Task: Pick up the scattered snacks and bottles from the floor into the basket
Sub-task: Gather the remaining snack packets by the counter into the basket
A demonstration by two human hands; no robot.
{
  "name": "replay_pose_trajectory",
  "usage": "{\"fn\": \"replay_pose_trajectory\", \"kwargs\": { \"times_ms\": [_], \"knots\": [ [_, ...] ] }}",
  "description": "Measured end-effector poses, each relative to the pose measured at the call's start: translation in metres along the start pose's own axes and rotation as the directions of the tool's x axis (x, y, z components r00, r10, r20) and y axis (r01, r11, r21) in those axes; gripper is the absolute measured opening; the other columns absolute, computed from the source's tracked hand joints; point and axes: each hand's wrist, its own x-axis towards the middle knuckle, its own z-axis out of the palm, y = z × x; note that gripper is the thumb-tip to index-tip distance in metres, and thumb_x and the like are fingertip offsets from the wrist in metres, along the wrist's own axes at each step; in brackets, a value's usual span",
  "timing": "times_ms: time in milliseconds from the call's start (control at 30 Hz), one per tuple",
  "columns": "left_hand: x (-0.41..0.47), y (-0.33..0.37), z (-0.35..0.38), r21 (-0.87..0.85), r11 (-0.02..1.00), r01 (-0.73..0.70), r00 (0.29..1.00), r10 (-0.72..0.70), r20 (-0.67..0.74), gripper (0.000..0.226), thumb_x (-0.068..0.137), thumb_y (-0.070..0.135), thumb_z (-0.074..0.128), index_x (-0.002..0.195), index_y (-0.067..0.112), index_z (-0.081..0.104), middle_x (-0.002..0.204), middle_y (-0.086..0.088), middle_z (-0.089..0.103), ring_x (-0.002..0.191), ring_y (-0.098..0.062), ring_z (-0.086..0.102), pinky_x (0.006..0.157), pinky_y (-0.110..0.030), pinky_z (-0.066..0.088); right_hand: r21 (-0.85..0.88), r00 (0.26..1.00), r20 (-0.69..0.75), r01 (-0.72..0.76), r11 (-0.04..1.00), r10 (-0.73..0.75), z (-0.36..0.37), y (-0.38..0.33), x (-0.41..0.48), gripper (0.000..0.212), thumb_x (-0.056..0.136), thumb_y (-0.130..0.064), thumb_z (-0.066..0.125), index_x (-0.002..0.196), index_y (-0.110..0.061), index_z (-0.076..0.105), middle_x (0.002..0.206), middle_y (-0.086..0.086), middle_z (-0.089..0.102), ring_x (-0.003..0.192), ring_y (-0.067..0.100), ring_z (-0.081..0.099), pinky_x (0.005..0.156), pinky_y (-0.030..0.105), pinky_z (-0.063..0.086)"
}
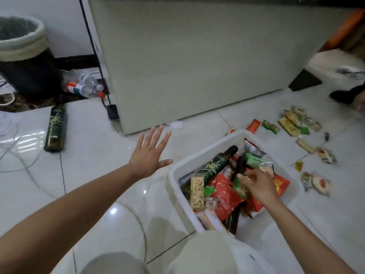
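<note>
A white basket stands on the floor at centre right, filled with snack packets and a dark green bottle. My right hand is inside the basket, its fingers curled round a second dark bottle lying among the packets. My left hand hovers over the tiles left of the basket, fingers spread, holding nothing. Another dark green bottle lies on the floor at far left. Several snack packets are scattered on the tiles right of the basket.
A large pale cabinet stands behind the basket. A black bin with clear plastic bottles beside it sits at the left. Cables trail over the left floor. My knees are at the bottom edge.
</note>
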Motion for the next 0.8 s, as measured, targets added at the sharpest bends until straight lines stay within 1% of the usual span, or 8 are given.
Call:
{"fn": "replay_pose_trajectory", "kwargs": {
  "times_ms": [100,233,300,367,433,533,667,800],
  "knots": [
    [0.024,0.047,-0.055,0.016,0.993,-0.115,0.993,0.115,0.014,0.085,0.086,0.071,0.020,0.143,0.028,-0.026,0.157,-0.004,-0.024,0.147,-0.027,-0.017,0.118,-0.046,-0.010,-0.217,1.000,0.001,-0.019,0.976,0.020,-0.019,0.008,-0.004,0.058,0.082,-0.060,0.050,0.115,-0.014,0.064,0.112,0.013,0.065,0.108,0.031,0.058,0.088,0.038,0.049],
    [0.040,0.105,-0.156,0.105,0.960,-0.260,0.965,0.254,0.061,0.088,0.089,0.067,0.025,0.141,0.028,-0.034,0.145,0.000,-0.042,0.142,-0.025,-0.029,0.110,-0.042,-0.023,-0.211,0.998,0.011,-0.052,0.976,0.056,-0.084,-0.018,-0.039,0.055,0.091,-0.055,0.039,0.127,-0.015,0.054,0.126,0.009,0.061,0.116,0.027,0.056,0.093,0.035,0.045],
    [0.047,0.129,-0.220,0.116,0.946,-0.301,0.953,0.299,0.038,0.085,0.086,0.069,0.021,0.140,0.031,-0.033,0.151,-0.001,-0.033,0.144,-0.026,-0.022,0.111,-0.045,-0.018,-0.270,0.994,-0.036,-0.110,0.957,0.104,-0.137,-0.035,-0.057,0.057,0.094,-0.056,0.030,0.133,-0.019,0.048,0.131,0.005,0.057,0.122,0.024,0.051,0.104,0.038,0.036],
    [0.048,0.142,-0.269,0.155,0.940,-0.304,0.951,0.308,-0.001,0.083,0.084,0.070,0.017,0.148,0.029,-0.016,0.160,-0.006,-0.002,0.147,-0.030,0.004,0.114,-0.051,0.002,-0.323,0.989,-0.096,-0.139,0.936,0.113,-0.182,-0.053,-0.071,0.071,0.092,-0.061,0.010,0.137,-0.019,0.046,0.136,0.005,0.053,0.130,0.022,0.046,0.112,0.047,0.026],
    [0.055,0.160,-0.333,0.160,0.927,-0.340,0.941,0.337,0.046,0.085,0.081,0.071,0.013,0.147,0.030,-0.019,0.160,-0.008,0.008,0.146,-0.031,0.007,0.114,-0.051,0.006,-0.353,0.982,-0.128,-0.176,0.919,0.139,-0.250,-0.067,-0.079,0.063,0.096,-0.056,0.015,0.142,-0.020,0.039,0.144,0.005,0.045,0.137,0.022,0.037,0.116,0.050,0.019],
    [0.063,0.194,-0.432,0.124,0.910,-0.396,0.917,0.398,0.012,0.086,0.081,0.070,0.017,0.137,0.036,-0.038,0.158,-0.005,-0.010,0.144,-0.029,-0.013,0.116,-0.048,-0.012,-0.338,0.969,-0.194,-0.214,0.917,0.155,-0.366,-0.087,-0.098,0.055,0.097,-0.049,0.027,0.146,-0.022,0.030,0.152,0.003,0.033,0.143,0.020,0.024,0.118,0.047,0.007],
    [0.074,0.247,-0.560,0.079,0.905,-0.418,0.908,0.419,0.010,0.089,0.089,0.064,0.034,0.139,0.026,-0.029,0.147,-0.001,-0.034,0.143,-0.027,-0.026,0.113,-0.046,-0.017,-0.312,0.948,-0.226,-0.287,0.906,0.223,-0.520,-0.115,-0.127,0.057,0.099,-0.050,0.020,0.150,-0.025,0.017,0.159,0.004,0.016,0.147,0.021,0.011,0.117,0.050,0.004],
    [0.068,0.289,-0.656,0.105,0.872,-0.478,0.878,0.479,0.024,0.089,0.090,0.063,0.037,0.139,0.031,-0.029,0.153,-0.001,-0.030,0.145,-0.025,-0.024,0.117,-0.047,-0.012,-0.337,0.939,-0.210,-0.330,0.882,0.272,-0.636,-0.138,-0.166,0.061,0.097,-0.054,0.016,0.151,-0.027,0.012,0.161,0.003,0.003,0.148,0.025,0.000,0.116,0.052,-0.006]
  ]
}}
